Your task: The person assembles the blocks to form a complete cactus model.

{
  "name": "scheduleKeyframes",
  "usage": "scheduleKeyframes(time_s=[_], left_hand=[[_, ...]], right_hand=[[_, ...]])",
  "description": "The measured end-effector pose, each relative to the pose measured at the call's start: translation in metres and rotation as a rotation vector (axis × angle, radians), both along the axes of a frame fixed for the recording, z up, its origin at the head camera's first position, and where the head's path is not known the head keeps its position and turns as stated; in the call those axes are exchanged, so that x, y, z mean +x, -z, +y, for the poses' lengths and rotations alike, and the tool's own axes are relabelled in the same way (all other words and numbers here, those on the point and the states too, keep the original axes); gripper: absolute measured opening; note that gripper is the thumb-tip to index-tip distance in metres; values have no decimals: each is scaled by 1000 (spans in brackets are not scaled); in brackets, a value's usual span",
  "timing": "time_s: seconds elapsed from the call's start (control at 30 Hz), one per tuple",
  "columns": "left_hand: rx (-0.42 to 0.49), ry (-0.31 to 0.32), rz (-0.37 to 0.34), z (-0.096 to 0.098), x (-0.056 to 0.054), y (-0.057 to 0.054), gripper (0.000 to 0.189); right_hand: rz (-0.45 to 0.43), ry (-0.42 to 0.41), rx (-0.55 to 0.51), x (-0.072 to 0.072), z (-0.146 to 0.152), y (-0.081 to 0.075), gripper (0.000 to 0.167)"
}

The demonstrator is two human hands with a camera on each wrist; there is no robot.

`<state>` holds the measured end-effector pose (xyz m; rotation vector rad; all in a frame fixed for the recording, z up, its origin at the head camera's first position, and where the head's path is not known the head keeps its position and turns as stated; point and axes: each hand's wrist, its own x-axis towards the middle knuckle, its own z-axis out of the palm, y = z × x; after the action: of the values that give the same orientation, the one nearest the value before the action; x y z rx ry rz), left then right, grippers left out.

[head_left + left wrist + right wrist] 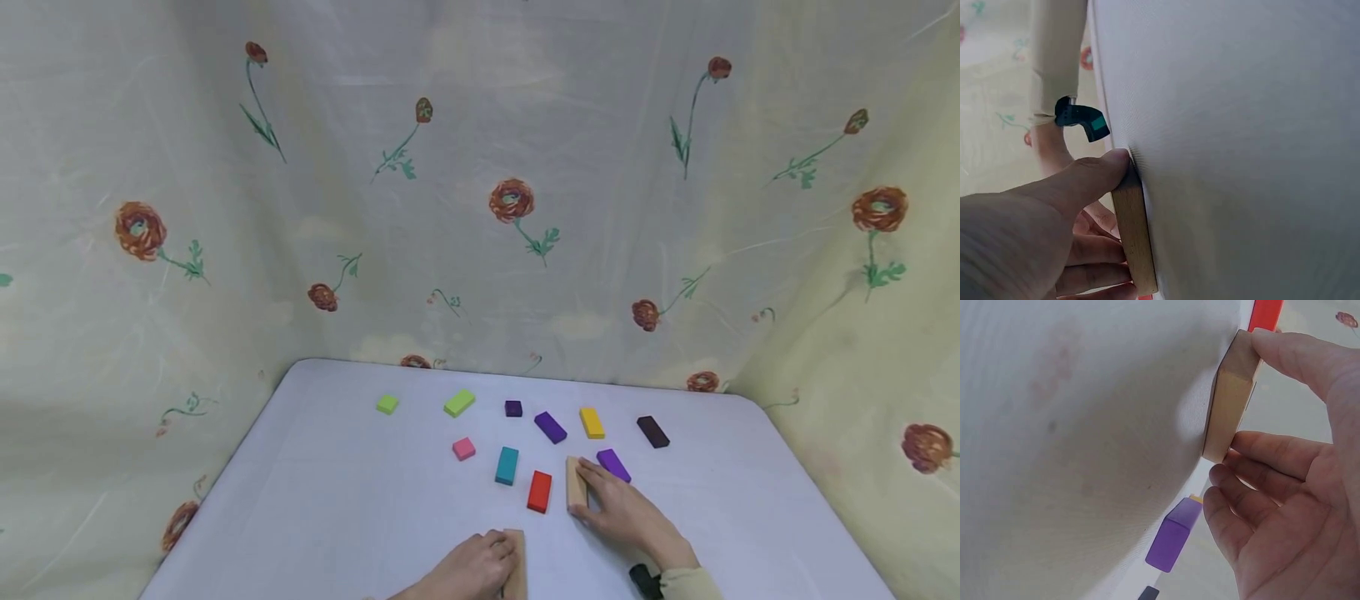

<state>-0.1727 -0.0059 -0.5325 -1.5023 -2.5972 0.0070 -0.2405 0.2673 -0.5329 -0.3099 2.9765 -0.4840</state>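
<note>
Near the front of the table, my left hand (474,568) holds a plain wooden block (516,567) lying on the white cloth. In the left wrist view the thumb presses one end of this wooden block (1134,234), and the fingers lie along its side. Farther right, my right hand (626,510) grips a second wooden block (575,485) lengthwise. Its thumb is at the near end and a fingertip at the far end, as the right wrist view shows on the block (1230,403). A red block (539,492) lies just left of it, a purple block (613,465) just right.
Behind the hands, a teal block (507,466), a pink block (464,449), a yellow block (592,423), a black block (653,432) and several green and purple ones are scattered over the white table (337,500). Flowered cloth (450,250) hangs around its back and sides.
</note>
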Motion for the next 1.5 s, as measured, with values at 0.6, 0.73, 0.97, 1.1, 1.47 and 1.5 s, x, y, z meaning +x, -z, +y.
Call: scheduleKeyframes(time_s=[0.6, 0.73, 0.97, 1.1, 1.47, 1.5], left_hand=[[-30, -280, -276, 12, -16, -4, 65], [-4, -322, -264, 10, -18, -5, 64], [-6, -239, -242, 2, -22, -6, 64], [7, -235, -301, 0, -24, -7, 62], [51, -231, -424, 0, -31, -11, 53], [49, -227, -420, 0, -31, -11, 53]], right_hand=[[-13, 26, -3, 0, -1, -2, 73], [-11, 11, -5, -1, -2, -1, 73], [-7, 6, -4, 0, -2, 0, 73], [-13, 9, -4, 0, -1, 0, 73], [-6, -15, -14, -2, 4, 0, 70], [-7, -17, -17, -2, 5, 0, 70]])
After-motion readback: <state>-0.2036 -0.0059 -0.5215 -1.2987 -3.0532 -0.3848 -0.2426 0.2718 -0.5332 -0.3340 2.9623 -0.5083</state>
